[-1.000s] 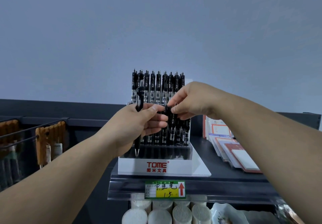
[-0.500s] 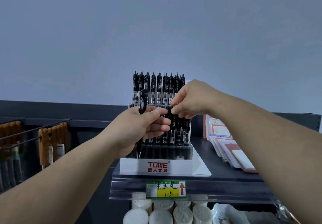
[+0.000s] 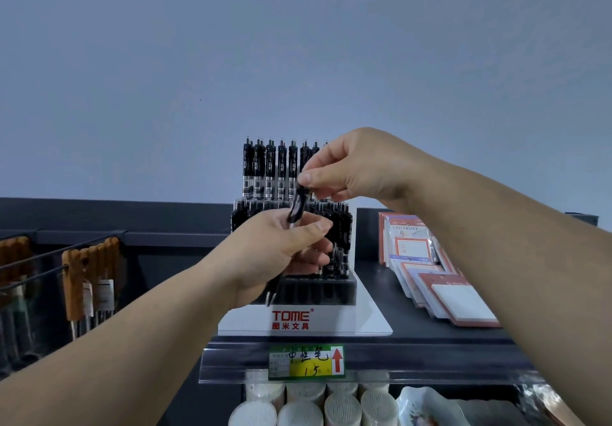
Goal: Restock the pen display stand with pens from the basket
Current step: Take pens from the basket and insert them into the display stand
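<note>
Shelf (image 3: pixel 414 326) | stand (image 3: pixel 291 319) (TOME) holds black pens (image 3: pixel 270 167) | left hand (image 3: pixel 275 256) grips loose pens (image 3: pixel 271 293) | right hand (image 3: pixel 357 167) pinches one pen (image 3: pixel 298 205)

Pen display stand (image 3: pixel 364 321) sits mid-shelf (image 3: pixel 424 331), with notepads (image 3: pixel 457 303) to its right, apart from it. Price label (image 3: pixel 306 361) on the shelf edge below the stand; rolls (image 3: pixel 341 407) under the shelf. Hanging items (image 3: pixel 87 280) far left. Before the stand, right hand (image 3: pixel 357 167) above left hand (image 3: pixel 278 256), pen (image 3: pixel 297 205) between them, bundle of pens (image 3: pixel 272 294) in the left.

Right hand (image 3: pixel 357 167) risen, drawing 1 pen (image 3: pixel 297 205) up out of left hand (image 3: pixel 281 253); pen now tilted.
</note>
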